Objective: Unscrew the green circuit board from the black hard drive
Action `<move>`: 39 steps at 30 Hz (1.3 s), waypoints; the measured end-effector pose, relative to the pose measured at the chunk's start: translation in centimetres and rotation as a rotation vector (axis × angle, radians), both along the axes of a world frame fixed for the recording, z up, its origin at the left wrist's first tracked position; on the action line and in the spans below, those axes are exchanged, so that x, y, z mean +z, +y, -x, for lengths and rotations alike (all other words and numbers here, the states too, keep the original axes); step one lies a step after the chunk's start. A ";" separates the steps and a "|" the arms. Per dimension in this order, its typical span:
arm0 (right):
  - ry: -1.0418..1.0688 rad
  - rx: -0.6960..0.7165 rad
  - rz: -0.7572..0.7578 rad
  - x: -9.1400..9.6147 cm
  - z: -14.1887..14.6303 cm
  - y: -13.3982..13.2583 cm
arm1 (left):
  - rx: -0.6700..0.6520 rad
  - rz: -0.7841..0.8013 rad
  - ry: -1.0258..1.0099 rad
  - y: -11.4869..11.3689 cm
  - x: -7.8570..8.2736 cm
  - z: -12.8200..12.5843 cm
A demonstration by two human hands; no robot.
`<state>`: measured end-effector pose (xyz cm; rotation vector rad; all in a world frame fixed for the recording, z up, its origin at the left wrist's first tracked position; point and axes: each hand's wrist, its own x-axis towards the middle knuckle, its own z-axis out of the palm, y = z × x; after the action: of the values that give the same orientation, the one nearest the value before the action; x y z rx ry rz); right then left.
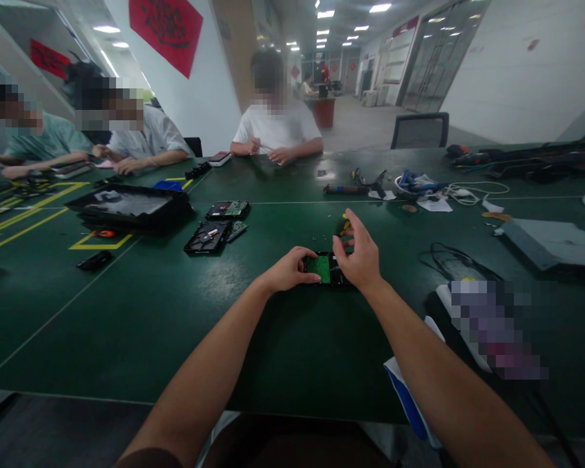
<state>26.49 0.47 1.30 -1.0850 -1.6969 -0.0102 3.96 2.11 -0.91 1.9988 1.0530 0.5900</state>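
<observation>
A small black hard drive with a green circuit board lies on the dark green table in front of me. My left hand grips its left edge, fingers curled round it. My right hand rests on its right side, thumb and fingers pressed on the board and case. A yellow-handled tool lies just beyond the right hand.
Two opened drives and a black tray lie to the left. Cables and tools lie at the far right, a grey flat case at the right edge. Three people sit across the table.
</observation>
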 end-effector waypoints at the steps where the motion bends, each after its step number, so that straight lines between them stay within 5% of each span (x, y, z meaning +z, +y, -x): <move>1: 0.003 0.000 0.002 0.0 0.0 0.0 | -0.002 -0.004 0.000 0.0 0.0 0.0; 39: 0.053 0.061 0.011 0.0 -0.1 -0.1 | -0.008 -0.006 -0.004 0.0 -0.1 -0.1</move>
<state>26.55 0.39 1.35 -1.0323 -1.6829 0.0661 4.04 2.10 -1.04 2.0047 1.0418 0.5938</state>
